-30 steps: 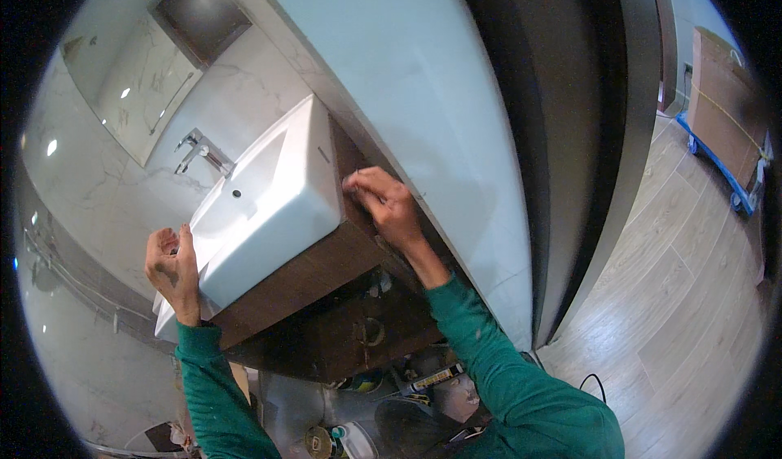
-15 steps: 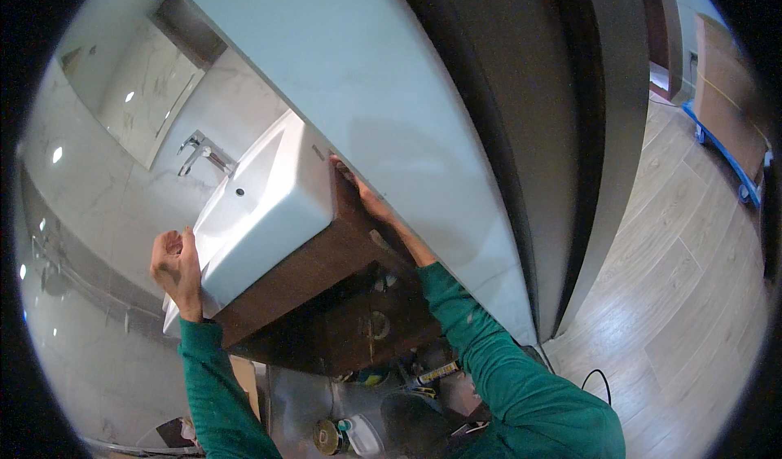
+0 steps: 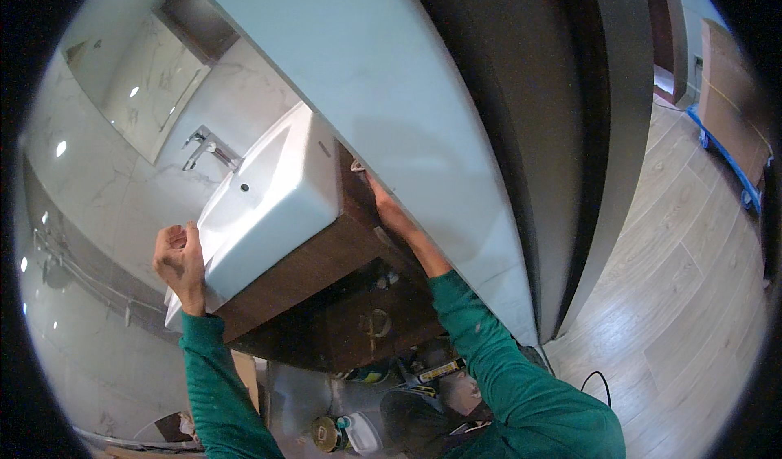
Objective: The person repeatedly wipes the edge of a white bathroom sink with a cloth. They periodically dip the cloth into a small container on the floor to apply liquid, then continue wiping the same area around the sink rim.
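A white washbasin (image 3: 277, 215) with a chrome faucet (image 3: 210, 151) sits on a brown vanity cabinet (image 3: 301, 276). My left hand (image 3: 181, 265) is raised beside the basin's left front corner, its fingers curled in and nothing visible in them. My right hand (image 3: 376, 190) reaches into the narrow gap between the cabinet's right side and a pale wall panel (image 3: 391, 125). Its fingers are bent near the cabinet's upper side, just below the basin rim. A small pale bit shows at those fingertips, too small to name. The panel's edge hides part of this hand.
Beneath the cabinet stand a round tin (image 3: 327, 433), a white plastic bottle (image 3: 362, 433) and a yellow-and-black tube (image 3: 441, 370). A mirror (image 3: 147, 76) hangs on the marbled wall. To the right, past a dark curved door frame (image 3: 586, 133), a cardboard-covered panel (image 3: 733, 92) stands on wood-look flooring.
My right hand has shifted slightly along the gap, a little to the right and down. The view has moved slightly. My left hand keeps its curled shape beside the basin.
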The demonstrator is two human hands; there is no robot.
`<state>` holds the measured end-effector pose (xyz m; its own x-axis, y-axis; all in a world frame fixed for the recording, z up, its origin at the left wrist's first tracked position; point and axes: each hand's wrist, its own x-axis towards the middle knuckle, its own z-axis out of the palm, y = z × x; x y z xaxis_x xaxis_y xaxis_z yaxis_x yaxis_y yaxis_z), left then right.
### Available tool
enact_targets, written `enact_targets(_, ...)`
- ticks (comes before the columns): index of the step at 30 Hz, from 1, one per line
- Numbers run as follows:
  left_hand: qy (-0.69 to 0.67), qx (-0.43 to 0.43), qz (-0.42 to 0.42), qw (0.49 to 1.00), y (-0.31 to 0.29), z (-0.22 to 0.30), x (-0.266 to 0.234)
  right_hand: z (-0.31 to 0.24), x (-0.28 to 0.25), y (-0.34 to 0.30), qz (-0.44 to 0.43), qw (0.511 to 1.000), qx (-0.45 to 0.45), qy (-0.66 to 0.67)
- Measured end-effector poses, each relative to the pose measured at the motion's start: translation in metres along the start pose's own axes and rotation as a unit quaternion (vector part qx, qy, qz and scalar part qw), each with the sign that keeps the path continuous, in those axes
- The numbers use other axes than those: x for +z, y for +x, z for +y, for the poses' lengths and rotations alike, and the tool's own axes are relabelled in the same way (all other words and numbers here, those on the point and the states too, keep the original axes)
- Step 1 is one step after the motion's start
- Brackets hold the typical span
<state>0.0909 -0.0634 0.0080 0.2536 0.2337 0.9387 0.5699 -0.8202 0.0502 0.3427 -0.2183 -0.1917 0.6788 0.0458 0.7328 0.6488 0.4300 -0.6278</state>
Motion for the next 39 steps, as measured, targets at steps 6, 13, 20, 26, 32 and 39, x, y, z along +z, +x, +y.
enact_targets(6,0.018,0.002,0.001,1.0,-0.001,0.006,-0.002,-0.009,0.007,0.01,-0.03,0.995,0.018,0.091)
enact_targets(13,0.014,-0.007,-0.01,1.0,0.0,0.009,-0.002,-0.027,-0.01,0.0,-0.034,0.99,-0.09,0.1)
enact_targets(20,0.016,-0.018,-0.008,1.0,0.0,0.01,-0.003,-0.03,-0.013,-0.003,-0.032,0.99,-0.084,0.109)
enact_targets(26,0.02,-0.017,-0.014,1.0,0.0,0.01,-0.003,-0.026,-0.011,-0.008,-0.044,0.982,0.005,0.181)
enact_targets(32,0.018,-0.035,-0.014,0.999,-0.001,0.01,-0.004,-0.033,-0.035,-0.044,-0.052,0.984,-0.121,-0.12)
enact_targets(39,0.007,-0.011,-0.014,1.0,0.0,0.002,-0.001,-0.026,-0.026,-0.069,0.074,0.983,-0.056,-0.159)
